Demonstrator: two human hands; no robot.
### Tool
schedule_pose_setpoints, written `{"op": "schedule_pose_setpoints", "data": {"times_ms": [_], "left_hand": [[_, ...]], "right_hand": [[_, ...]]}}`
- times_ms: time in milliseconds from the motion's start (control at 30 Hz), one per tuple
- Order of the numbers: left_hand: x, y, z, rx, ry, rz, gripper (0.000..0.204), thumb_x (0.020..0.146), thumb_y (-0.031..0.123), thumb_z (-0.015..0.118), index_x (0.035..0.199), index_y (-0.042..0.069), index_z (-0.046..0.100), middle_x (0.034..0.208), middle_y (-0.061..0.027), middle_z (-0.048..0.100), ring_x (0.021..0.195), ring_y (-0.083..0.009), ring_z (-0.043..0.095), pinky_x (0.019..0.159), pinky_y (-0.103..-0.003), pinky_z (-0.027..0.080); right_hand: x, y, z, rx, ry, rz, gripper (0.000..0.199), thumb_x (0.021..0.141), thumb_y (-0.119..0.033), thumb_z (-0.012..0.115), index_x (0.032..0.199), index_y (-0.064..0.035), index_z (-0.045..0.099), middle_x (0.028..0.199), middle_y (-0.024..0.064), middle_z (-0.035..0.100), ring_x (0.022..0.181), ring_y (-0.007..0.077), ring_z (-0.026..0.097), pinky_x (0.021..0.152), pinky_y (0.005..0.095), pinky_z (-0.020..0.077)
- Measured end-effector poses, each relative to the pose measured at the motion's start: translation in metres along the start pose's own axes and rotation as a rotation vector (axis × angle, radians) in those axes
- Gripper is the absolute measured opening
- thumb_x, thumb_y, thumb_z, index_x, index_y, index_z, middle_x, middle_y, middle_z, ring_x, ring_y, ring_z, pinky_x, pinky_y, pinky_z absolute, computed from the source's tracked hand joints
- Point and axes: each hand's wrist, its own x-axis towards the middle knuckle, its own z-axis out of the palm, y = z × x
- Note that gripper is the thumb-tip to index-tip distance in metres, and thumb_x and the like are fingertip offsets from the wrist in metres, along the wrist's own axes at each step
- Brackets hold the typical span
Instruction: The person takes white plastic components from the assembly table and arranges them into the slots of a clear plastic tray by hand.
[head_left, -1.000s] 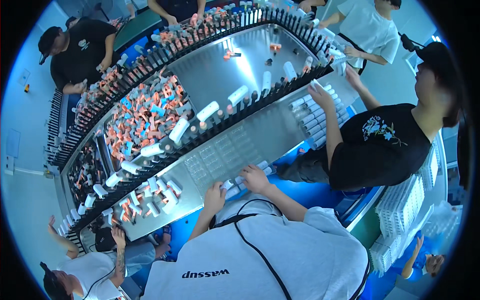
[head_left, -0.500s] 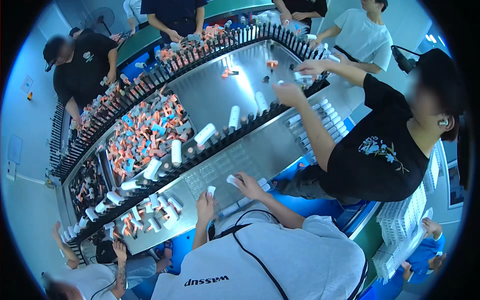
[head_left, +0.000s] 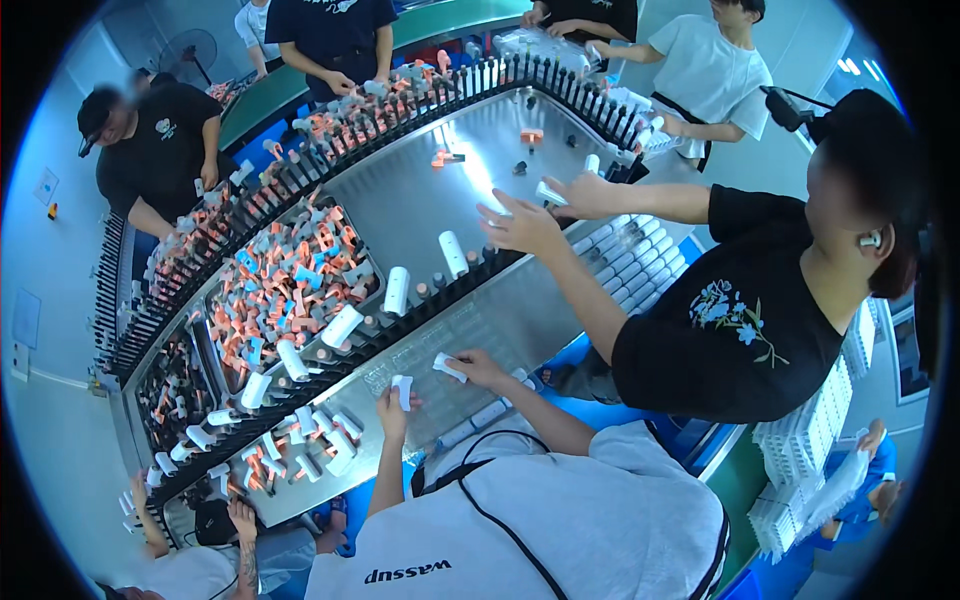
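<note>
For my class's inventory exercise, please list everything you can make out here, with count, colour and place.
Metal table: one, silver, centre
Upright pegs: many, black, looped around the middle
White casings: several, white, along the loop's near side
Heaped parts: many, orange, grey and blue, left of centre
Dark parts: many, mostly black, far left bin
Loose parts: many, orange and white, near left edge
Packed cylinders: rows, white, right
Stacked trays: many, white, lower right
Fan: one, grey, upper left
Other people: at least eight, mixed clothing, around
White pieces: two, white, one per hand
Left hand: one, bare, lower centre
Right hand: one, bare, beside it
</note>
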Motion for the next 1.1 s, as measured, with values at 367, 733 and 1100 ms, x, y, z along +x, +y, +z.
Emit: {"op": "schedule_pose_setpoints", "data": {"times_ms": [367,733,1100], "left_hand": [[-0.005,0.007,0.015,0.237,0.079,0.143,0.031,0.108,0.022,0.051,0.117,-0.006,0.062,0.079,-0.0096,0.071,0.062,-0.0168,0.071,0.05,-0.027,0.048],[-0.017,0.007,0.026,0.308,0.031,0.2,0.024,0.105,0.018,0.06,0.115,-0.004,0.062,0.094,-0.0106,0.072,0.086,-0.013,0.068,0.075,-0.029,0.054],[-0.056,0.05,0.099,0.2,-0.152,0.198,0.035,0.107,0.012,0.056,0.137,-0.003,0.05,0.113,-0.0122,0.069,0.098,-0.0183,0.071,0.085,-0.032,0.056]], "right_hand": [[-0.001,-0.01,0.002,0.029,0.029,0.047,0.039,0.1,-0.041,0.068,0.099,-0.0033,0.076,0.08,0.0015,0.071,0.068,0.0087,0.062,0.059,0.0269,0.0477],[-0.008,-0.012,0.005,0.007,0.085,0.018,0.039,0.095,-0.038,0.075,0.107,-0.0006,0.076,0.08,0.0021,0.071,0.066,0.0081,0.06,0.058,0.0272,0.0456],[-0.012,-0.016,-0.009,0.045,-0.02,0.048,0.03,0.095,-0.027,0.073,0.111,-0.0009,0.073,0.09,0.0046,0.072,0.077,0.0101,0.064,0.066,0.0277,0.051]]}}
